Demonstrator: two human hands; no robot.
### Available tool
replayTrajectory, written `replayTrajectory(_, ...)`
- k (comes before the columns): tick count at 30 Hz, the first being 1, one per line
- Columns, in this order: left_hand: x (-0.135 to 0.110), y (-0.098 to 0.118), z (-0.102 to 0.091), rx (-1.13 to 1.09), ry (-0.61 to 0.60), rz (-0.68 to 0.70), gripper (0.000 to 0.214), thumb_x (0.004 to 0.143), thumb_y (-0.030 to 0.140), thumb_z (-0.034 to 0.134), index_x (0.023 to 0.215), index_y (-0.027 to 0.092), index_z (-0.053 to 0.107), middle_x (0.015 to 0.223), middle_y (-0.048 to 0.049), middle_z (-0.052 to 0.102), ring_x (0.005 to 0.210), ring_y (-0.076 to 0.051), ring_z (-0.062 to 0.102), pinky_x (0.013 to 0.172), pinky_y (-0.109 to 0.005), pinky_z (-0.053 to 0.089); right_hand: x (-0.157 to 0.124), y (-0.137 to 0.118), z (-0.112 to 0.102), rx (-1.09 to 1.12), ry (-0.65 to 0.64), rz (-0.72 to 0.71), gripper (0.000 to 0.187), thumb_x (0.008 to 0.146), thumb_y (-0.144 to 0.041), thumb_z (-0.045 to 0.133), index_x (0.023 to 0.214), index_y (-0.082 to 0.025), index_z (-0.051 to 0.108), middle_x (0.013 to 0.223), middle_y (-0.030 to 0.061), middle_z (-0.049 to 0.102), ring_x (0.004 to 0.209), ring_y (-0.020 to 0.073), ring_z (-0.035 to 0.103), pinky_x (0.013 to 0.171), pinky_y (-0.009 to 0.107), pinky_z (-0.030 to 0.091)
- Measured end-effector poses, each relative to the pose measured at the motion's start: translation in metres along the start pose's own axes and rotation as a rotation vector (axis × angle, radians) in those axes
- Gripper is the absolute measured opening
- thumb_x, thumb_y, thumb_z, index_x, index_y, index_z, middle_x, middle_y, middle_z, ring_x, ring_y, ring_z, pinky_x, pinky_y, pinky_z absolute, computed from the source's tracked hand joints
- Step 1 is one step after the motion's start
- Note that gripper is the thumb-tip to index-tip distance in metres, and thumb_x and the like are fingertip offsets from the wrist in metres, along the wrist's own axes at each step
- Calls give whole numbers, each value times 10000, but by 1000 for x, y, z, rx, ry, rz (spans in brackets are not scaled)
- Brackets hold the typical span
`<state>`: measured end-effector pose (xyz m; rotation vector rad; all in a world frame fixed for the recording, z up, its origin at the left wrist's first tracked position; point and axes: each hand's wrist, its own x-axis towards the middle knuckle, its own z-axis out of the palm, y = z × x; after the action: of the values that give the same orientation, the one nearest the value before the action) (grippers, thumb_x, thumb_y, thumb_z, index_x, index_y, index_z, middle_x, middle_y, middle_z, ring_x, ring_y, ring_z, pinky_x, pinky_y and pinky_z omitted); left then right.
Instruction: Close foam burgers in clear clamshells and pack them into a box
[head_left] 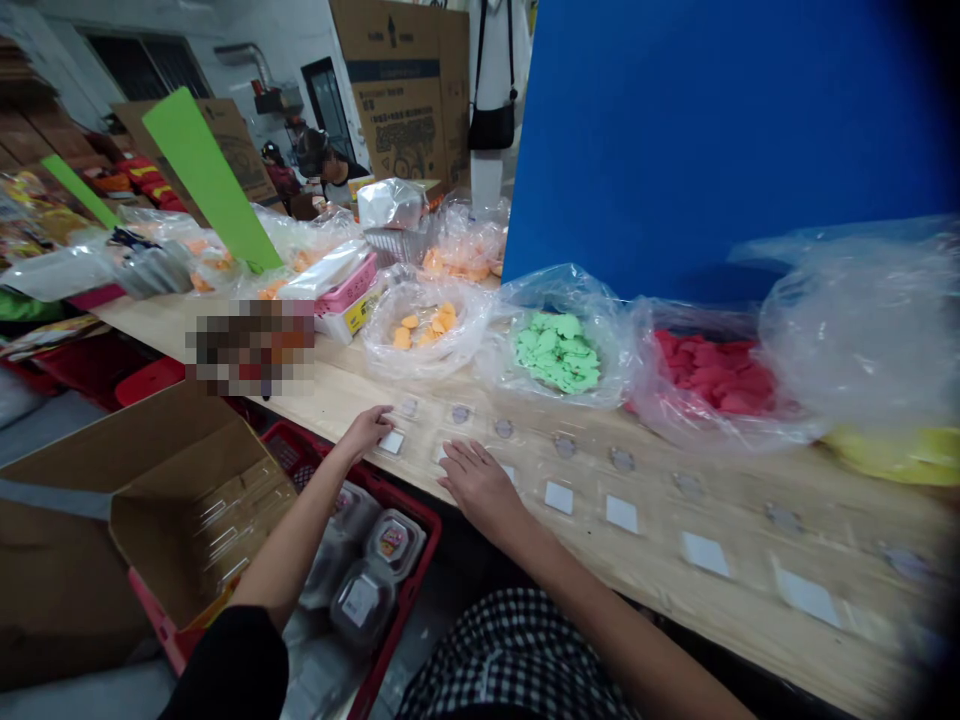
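Observation:
A row of clear plastic clamshell cases (559,470) with white square labels lies open along the wooden bench (720,600). My left hand (369,428) rests on the leftmost case, fingers curled over its label. Beside it, my right hand (476,480) lies flat with fingers spread on the adjoining case. Behind the row sit plastic bags of orange pieces (424,325), green pieces (559,352) and red pieces (709,375).
A blue board (712,130) stands behind the bags. A yellow-filled bag (892,450) sits far right. Below the bench edge a red crate (405,560) holds filled clear cases, next to an open cardboard box (172,500). More bags and trays crowd the left end.

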<state>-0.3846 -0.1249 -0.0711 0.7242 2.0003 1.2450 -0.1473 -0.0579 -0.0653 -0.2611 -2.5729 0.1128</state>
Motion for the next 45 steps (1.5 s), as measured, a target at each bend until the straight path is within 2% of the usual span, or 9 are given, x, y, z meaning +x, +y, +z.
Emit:
replayTrajectory(4, 16, 1, 10, 209, 59, 70, 514, 554, 129, 636, 1060, 100, 551, 692, -9, 562, 589, -123, 507, 576, -248, 404, -11, 2, -9, 8, -5, -18, 166, 842, -194, 458, 947, -143, 578, 1152, 90, 569, 1099, 210, 488, 980, 397, 312)
replayTrajectory(7, 9, 4, 1, 332, 147, 115, 613, 516, 176, 685, 1106, 121, 528, 912, -70, 553, 830, -199, 528, 774, -317, 407, -16, 2, -16, 32, -14, -15, 178, 850, -192, 443, 958, -148, 577, 1181, 87, 551, 1124, 213, 468, 982, 410, 303)
replayTrajectory(14, -90, -21, -49, 1008, 212, 201, 676, 657, 443, 588, 1227, 136, 394, 1096, -141, 481, 1036, -270, 451, 879, -360, 351, -28, -3, -28, 110, 25, -37, 192, 862, -175, 415, 956, -158, 581, 1166, 85, 563, 1129, 197, 469, 998, 409, 268)
replayTrajectory(19, -135, -61, -34, 1255, 127, 3, 962, 556, 503, 649, 1330, 139, 207, 1126, -181, 467, 1033, -313, 456, 864, -384, 314, -33, -10, -23, 131, -7, -78, 175, 855, -186, 431, 933, -165, 587, 1161, 81, 567, 1119, 203, 477, 1002, 432, 247)
replayTrajectory(25, -124, -73, -17, 1390, 154, -62, 989, 571, 531, 618, 1350, 142, 148, 1054, -198, 516, 968, -328, 497, 903, -467, 189, -36, -13, -24, 130, -23, -93, 173, 854, -187, 432, 931, -172, 586, 1160, 78, 568, 1121, 204, 474, 1013, 450, 215)
replayTrajectory(34, -125, -62, -24, 1290, 156, -34, 956, 532, 530, 629, 1319, 126, 266, 1003, -212, 541, 967, -366, 488, 917, -488, 155, -40, -12, -27, 136, -59, -63, 180, 861, -193, 422, 917, -183, 593, 1148, 74, 577, 1103, 190, 491, 1021, 463, 189)
replayTrajectory(39, -139, -36, -32, 1170, 249, -4, 900, 549, 514, 631, 1306, 164, 295, 1004, -173, 544, 990, -355, 475, 899, -500, 221, -42, -12, -24, 149, -74, -62, 181, 861, -192, 424, 911, -180, 597, 1152, 73, 575, 1101, 198, 492, 1023, 475, 180)
replayTrajectory(42, -151, -12, -42, 898, 312, 22, 871, 556, 511, 643, 1296, 197, 306, 1078, -144, 526, 1047, -339, 450, 918, -501, 244, -42, -14, -22, 181, -60, -57, 188, 862, -189, 420, 918, -183, 600, 1143, 70, 582, 1099, 197, 494, 1023, 470, 185)
replayTrajectory(45, -163, 10, -46, 333, 271, 32, 817, 584, 450, 662, 1282, 221, 303, 1125, -103, 512, 1012, -285, 498, 873, -426, 364, -36, -23, -24, 272, -34, -75, 195, 870, -215, 415, 930, -185, 598, 1132, 66, 589, 1097, 184, 497, 1025, 456, 197)
